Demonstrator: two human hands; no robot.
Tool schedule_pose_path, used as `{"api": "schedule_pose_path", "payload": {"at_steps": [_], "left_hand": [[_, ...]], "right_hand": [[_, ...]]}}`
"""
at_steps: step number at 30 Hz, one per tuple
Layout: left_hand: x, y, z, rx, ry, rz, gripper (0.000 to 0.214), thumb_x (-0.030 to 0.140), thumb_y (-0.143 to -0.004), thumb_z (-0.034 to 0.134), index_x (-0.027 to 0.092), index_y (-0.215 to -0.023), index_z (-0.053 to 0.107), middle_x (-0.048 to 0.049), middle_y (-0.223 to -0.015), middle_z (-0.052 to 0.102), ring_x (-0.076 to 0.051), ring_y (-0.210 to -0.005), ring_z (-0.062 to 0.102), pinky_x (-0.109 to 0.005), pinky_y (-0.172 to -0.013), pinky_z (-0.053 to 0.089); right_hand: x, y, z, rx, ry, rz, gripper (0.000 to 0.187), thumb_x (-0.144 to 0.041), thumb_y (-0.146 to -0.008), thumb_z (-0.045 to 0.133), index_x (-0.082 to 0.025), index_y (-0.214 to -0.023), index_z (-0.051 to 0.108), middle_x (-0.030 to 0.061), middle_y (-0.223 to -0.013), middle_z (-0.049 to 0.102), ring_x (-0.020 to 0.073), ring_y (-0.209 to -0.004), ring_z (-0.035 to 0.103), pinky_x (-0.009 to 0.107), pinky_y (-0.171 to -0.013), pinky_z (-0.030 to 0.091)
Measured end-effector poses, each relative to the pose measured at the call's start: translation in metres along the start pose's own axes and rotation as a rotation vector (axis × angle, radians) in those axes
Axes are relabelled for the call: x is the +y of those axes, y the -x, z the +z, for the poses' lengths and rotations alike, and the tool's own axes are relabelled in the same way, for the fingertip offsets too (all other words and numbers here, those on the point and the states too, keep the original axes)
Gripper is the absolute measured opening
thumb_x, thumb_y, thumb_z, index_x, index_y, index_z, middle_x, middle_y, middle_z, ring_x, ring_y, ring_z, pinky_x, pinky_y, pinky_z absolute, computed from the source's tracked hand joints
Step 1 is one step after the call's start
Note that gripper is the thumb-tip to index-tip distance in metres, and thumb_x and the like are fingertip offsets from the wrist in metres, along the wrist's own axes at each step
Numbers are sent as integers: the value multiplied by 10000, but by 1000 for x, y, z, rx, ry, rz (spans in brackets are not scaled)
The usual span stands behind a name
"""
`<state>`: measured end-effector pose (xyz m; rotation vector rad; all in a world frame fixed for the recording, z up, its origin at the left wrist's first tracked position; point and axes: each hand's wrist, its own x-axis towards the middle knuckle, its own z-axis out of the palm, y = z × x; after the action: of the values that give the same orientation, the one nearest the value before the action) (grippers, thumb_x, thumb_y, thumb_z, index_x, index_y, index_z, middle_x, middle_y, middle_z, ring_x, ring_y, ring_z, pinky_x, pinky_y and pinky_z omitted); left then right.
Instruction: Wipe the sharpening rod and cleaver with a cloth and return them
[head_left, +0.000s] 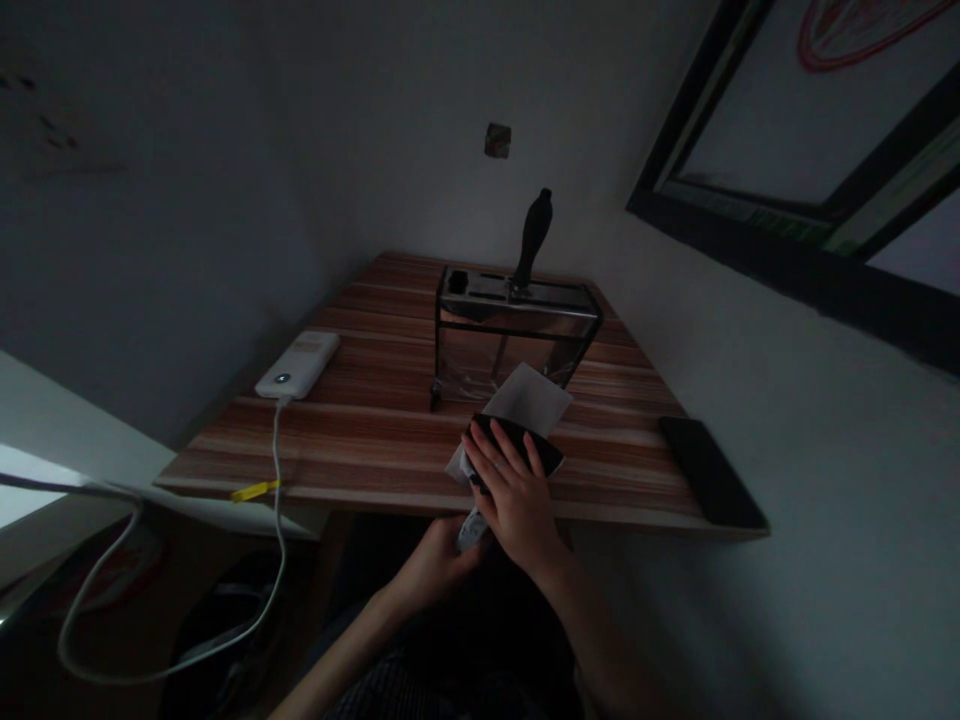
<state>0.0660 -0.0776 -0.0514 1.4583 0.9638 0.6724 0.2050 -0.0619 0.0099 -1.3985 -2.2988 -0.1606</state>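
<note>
My left hand [439,560] is closed around the pale patterned handle [471,530] of what looks like a knife, just off the table's front edge. Its broad black blade [551,457] lies over a white sheet [529,395], which may be paper or cloth. My right hand [514,490] rests flat on the blade, fingers stretched out and apart. Behind the sheet stands a clear-sided knife block [517,340] with a dark metal frame. A black-handled tool [534,235] is upright in one of its slots. My right fingers and palm hide part of the blade.
On the left of the wood-grain table [367,440] lies a white power bank [300,365]. Its white cable [277,450], with a yellow tie [255,491], hangs over the front edge. A black phone [712,473] lies at the right edge. Walls border the table.
</note>
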Motion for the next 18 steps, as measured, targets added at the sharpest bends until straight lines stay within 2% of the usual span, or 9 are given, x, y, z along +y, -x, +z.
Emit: {"api": "schedule_pose_path", "payload": {"at_steps": [8,14,18], "left_hand": [[2,3,-3,-1,-60,-32,234,333,-785,514,119,-695,540,32,-623,433,-92,-593,344,-182,-529,319],[0,3,-3,1,-96,-38,252,353,-792,505,137,-662,491,48,-604,349,-87,-580,294,-187,-499,266],[2,4,-3,0,-83,-57,251,354,-794,498,133,-675,503,49,-601,345,-87,-574,292,-191,-499,263]], "right_hand": [[25,-24,-13,74,93,86,516,-239,-928,360,-225,-1429,235,-15,-1489,246,181,-1394,133,478,-1127,54],[37,-39,-17,162,123,162,536,-232,-930,357,-250,-1441,195,-3,-1483,268,193,-1392,146,505,-1119,83],[38,-45,-14,222,134,213,525,-242,-936,343,-238,-1441,199,6,-1480,274,205,-1392,149,519,-1116,66]]}}
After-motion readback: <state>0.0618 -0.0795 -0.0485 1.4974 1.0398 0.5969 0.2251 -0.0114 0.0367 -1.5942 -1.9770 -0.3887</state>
